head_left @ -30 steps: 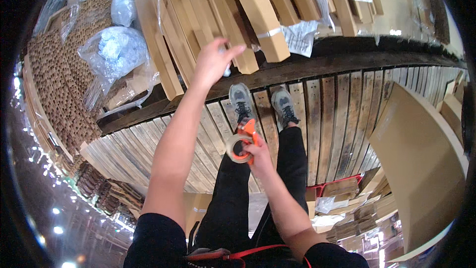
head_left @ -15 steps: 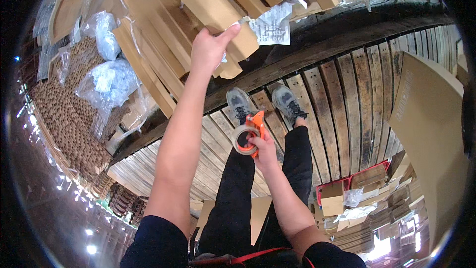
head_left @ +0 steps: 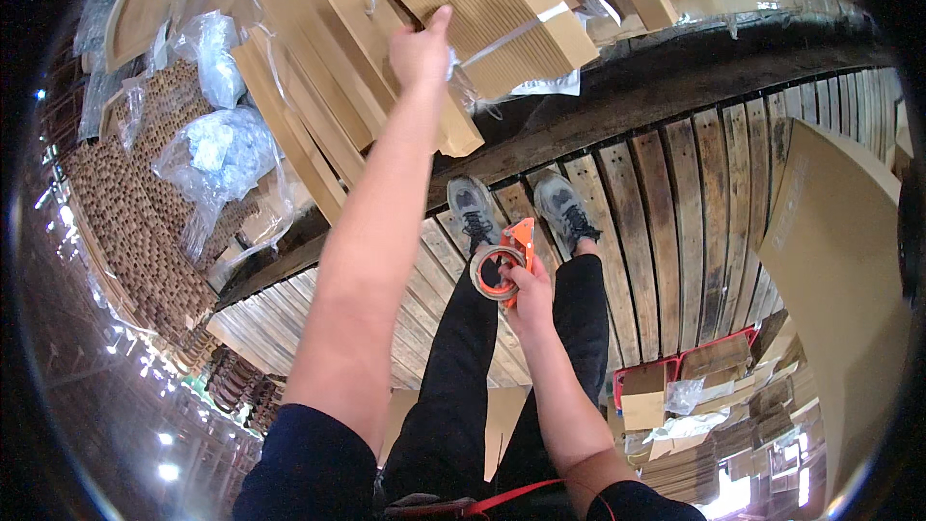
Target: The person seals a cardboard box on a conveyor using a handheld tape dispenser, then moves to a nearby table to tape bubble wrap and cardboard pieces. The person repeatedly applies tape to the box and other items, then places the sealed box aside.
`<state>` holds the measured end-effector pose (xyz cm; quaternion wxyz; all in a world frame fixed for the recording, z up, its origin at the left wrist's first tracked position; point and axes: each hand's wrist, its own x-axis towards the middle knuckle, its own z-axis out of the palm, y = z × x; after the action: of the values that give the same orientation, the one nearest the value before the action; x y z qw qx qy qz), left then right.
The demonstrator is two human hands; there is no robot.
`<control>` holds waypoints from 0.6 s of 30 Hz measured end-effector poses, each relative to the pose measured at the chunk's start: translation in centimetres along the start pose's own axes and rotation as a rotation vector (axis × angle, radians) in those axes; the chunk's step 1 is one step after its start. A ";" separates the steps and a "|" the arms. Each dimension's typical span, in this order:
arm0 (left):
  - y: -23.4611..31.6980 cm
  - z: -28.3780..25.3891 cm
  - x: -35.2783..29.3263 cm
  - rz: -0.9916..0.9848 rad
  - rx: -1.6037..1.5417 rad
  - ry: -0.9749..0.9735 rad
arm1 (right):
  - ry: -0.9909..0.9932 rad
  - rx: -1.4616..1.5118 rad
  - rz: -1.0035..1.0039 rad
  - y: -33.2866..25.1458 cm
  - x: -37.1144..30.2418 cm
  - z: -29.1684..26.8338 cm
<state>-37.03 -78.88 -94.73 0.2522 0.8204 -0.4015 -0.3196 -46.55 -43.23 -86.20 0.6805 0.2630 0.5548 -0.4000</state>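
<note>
My left hand (head_left: 422, 53) reaches out over the cardboard pile with its fingers curled and its thumb pointing up. It is by the left edge of a bundle of ribbed cardboard sheets (head_left: 473, 10); what it holds, if anything, is hidden. A pale strip (head_left: 511, 41) runs across the bundle, and crumpled clear plastic hangs beside the hand. Long folded cardboard pieces (head_left: 318, 48) lie under and left of my wrist. Held low in front of my legs, the orange tape dispenser (head_left: 522, 236) with its roll of tape (head_left: 482, 280) is in my closed right hand (head_left: 531, 299).
Clear plastic bags (head_left: 217, 150) lie on a honeycomb-textured cardboard stack (head_left: 135, 193) at left. My shoes stand on a wooden slatted platform (head_left: 666, 232). A large cardboard sheet (head_left: 839, 241) rises at right. Red-rimmed containers (head_left: 622, 381) with cardboard are at lower right.
The cardboard under my left hand has turned over to the right, and its ribbed side and pale strip now show. My left hand has moved slightly right and farther away. The tape dispenser stays in my right hand.
</note>
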 end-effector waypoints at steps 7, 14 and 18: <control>-1.6 -0.1 2.7 0.021 0.181 -0.409 | -0.059 -0.010 0.003 -0.9 -0.5 -0.3; -2.5 0.3 -1.1 -0.258 -0.185 -0.793 | -0.085 -0.004 0.002 -3.2 -1.0 0.3; -2.6 -2.0 0.0 -0.191 0.158 -0.867 | -0.088 -0.041 -0.035 -3.2 -1.3 1.5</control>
<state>-34.29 -77.13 -95.19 -0.0333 0.6606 -0.4158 -0.6242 -48.47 -45.80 -84.34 0.7024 0.2212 0.5369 -0.4116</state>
